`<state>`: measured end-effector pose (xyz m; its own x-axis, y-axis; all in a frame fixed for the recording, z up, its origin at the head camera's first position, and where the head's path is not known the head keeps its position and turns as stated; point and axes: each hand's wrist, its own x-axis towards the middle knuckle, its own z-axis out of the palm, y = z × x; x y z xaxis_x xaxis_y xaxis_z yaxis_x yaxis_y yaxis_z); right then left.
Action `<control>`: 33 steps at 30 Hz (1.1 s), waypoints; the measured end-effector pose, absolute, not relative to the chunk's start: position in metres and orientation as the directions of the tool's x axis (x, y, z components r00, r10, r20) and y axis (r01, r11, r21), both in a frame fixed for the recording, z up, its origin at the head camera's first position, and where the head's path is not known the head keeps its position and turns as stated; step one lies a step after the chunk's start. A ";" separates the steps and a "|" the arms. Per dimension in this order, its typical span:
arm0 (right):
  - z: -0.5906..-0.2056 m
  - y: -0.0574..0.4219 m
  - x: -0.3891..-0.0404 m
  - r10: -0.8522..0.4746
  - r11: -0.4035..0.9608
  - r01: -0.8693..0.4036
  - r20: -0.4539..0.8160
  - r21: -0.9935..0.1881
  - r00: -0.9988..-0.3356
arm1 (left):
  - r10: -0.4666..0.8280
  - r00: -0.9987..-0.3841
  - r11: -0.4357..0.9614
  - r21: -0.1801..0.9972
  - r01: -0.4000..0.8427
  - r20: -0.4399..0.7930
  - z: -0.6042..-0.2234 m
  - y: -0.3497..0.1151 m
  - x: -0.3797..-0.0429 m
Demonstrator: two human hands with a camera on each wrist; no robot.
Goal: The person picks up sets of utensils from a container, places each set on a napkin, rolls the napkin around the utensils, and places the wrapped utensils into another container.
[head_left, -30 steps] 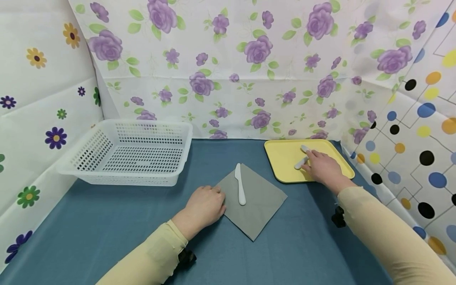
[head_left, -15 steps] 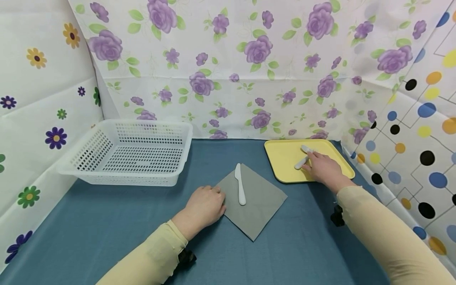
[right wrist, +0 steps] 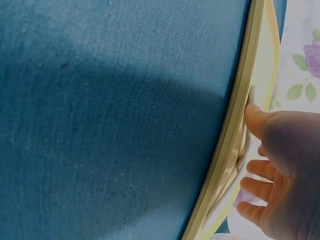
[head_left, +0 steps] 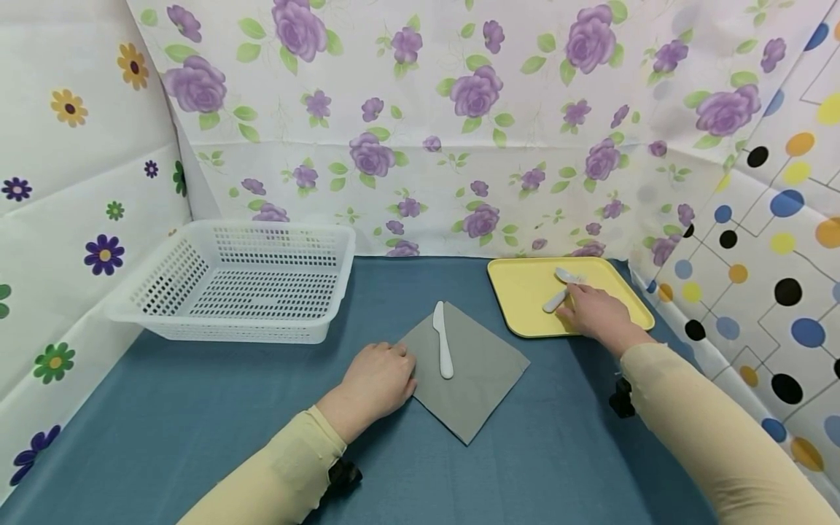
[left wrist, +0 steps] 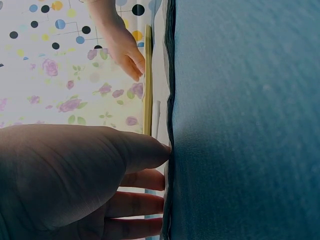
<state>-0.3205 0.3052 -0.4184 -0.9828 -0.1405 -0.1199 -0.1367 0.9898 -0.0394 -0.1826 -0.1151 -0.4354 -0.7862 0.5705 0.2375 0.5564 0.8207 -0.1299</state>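
A folded grey napkin (head_left: pixel 479 372) lies turned like a diamond on the blue tablecloth, with a white knife (head_left: pixel 443 343) on it. My left hand (head_left: pixel 377 383) rests at the napkin's left corner. In the left wrist view its fingers (left wrist: pixel 145 204) are fairly straight, tips at the napkin. Farther right, my right hand (head_left: pixel 599 315) is over a yellow tray (head_left: pixel 518 306). Beneath its fingers lie pale utensils, one showing its end (head_left: pixel 566 275) and another its handle (head_left: pixel 555 300); the rest is hidden. Its fingers (right wrist: pixel 257 189) look loosely extended in the right wrist view.
At the back left stands a white perforated plastic basket (head_left: pixel 262 321). A flowered sheet (head_left: pixel 420 197) hangs behind the table, and a dotted sheet (head_left: pixel 755 306) borders the right side close to the tray.
My right hand stays over the tray, its fingers shifting very slightly off the upper utensil. The left hand, napkin and knife have not moved.
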 end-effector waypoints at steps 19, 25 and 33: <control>-0.422 0.306 -0.319 -0.183 0.983 -0.181 -0.112 -0.024 -0.977 | 0.571 -0.783 0.820 -0.133 0.556 0.248 -0.434 -0.115 -0.180; -0.424 0.307 -0.320 -0.187 0.982 -0.186 -0.097 -0.022 -0.977 | 0.567 -0.787 0.823 -0.133 0.552 0.241 -0.435 -0.115 -0.182; -0.423 0.309 -0.322 -0.180 0.984 -0.179 -0.092 -0.020 -0.979 | 0.572 -0.784 0.820 -0.137 0.556 0.243 -0.434 -0.115 -0.181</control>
